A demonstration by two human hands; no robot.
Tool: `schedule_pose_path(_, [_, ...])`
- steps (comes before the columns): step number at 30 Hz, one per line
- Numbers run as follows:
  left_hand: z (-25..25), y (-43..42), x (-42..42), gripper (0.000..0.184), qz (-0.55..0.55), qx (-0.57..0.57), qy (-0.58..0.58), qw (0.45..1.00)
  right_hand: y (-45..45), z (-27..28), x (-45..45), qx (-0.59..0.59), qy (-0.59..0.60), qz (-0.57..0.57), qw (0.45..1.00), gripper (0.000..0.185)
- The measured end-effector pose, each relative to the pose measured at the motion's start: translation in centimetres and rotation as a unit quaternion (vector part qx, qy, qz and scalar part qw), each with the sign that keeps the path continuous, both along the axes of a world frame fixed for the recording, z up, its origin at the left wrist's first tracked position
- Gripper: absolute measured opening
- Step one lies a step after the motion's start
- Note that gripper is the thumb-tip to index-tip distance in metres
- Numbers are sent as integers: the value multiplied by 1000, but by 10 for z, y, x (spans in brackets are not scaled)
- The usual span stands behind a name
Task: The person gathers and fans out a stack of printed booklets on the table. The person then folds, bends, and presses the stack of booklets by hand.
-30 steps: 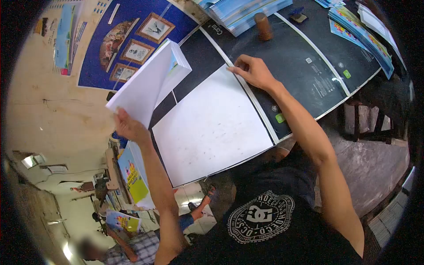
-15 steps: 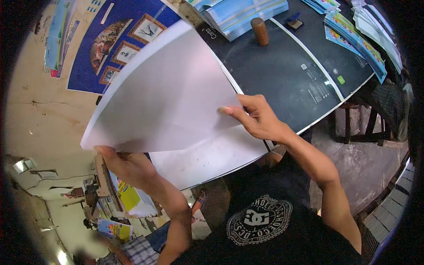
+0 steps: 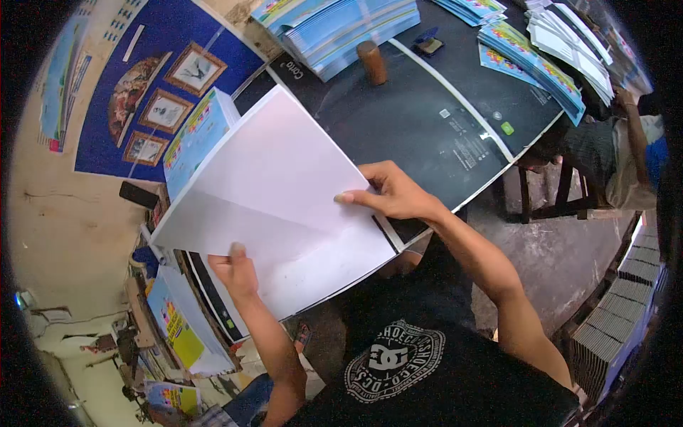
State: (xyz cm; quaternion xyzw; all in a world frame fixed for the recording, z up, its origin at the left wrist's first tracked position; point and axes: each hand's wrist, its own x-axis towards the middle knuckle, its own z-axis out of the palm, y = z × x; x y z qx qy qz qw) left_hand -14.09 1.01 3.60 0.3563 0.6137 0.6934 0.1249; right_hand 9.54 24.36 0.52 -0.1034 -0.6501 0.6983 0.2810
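Observation:
A large white paper sheet [image 3: 284,153] lies bent across a stack of white sheets [image 3: 313,274] at the table's near edge. My right hand [image 3: 398,191] pinches its right edge, thumb on top and fingers underneath. My left hand [image 3: 238,274] is over the lower left part of the stack, slightly blurred. Its thumb stands apart from its partly curled fingers, and I see nothing held there. The sheet's left corner hangs free of both hands. Behind the sheet stands a pile of printed blue covers [image 3: 203,135], partly hidden.
On the black tabletop [image 3: 398,128] stand a brown cylindrical block [image 3: 371,62], a tall stack of blue booklets [image 3: 348,35] and a dark stamp-like item [image 3: 429,46]. Fanned booklets [image 3: 530,64] lie at the right. A phone [image 3: 139,194] is at the left; another person's arm [image 3: 633,135] shows far right.
My left hand has left the sheet's left corner and moved right and down over the stack. The raised sheet has lowered, uncovering the printed pile behind. My right hand keeps its pinch.

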Motion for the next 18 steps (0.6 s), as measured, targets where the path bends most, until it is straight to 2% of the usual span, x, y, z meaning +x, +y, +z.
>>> schedule_pose_path(2, [-13, 8, 10, 54, -30, 4, -3, 1000, 0, -2, -7, 65, 53, -18, 996, 35])
schedule_pose_path(5, [-1, 29, 34, 47, 50, -46, 3, 998, -5, -1, -10, 30, -35, -33, 998, 34])
schedule_pose_path(6, [5, 38, 43, 40, 88, -49, -3, 995, -7, 3, -7, 65, -59, -46, 995, 30])
schedule_pose_path(8, [18, 49, 63, 25, 171, -58, -14, 984, -16, 7, -3, 85, -69, -79, 991, 28])
schedule_pose_path(12, [34, 60, 99, 23, 261, -2, 37, 965, -32, 18, -3, 127, -14, -180, 975, 24])
schedule_pose_path(15, [42, 63, 111, 21, 252, 86, 62, 962, -39, 39, -9, 142, 10, -241, 960, 27])
schedule_pose_path(16, [39, 60, 107, 31, 228, 93, 62, 967, -41, 49, -9, 148, 13, -252, 956, 27])
schedule_pose_path(18, [31, 61, 99, 32, 215, 111, 48, 969, -44, 56, -10, 141, 24, -270, 952, 23])
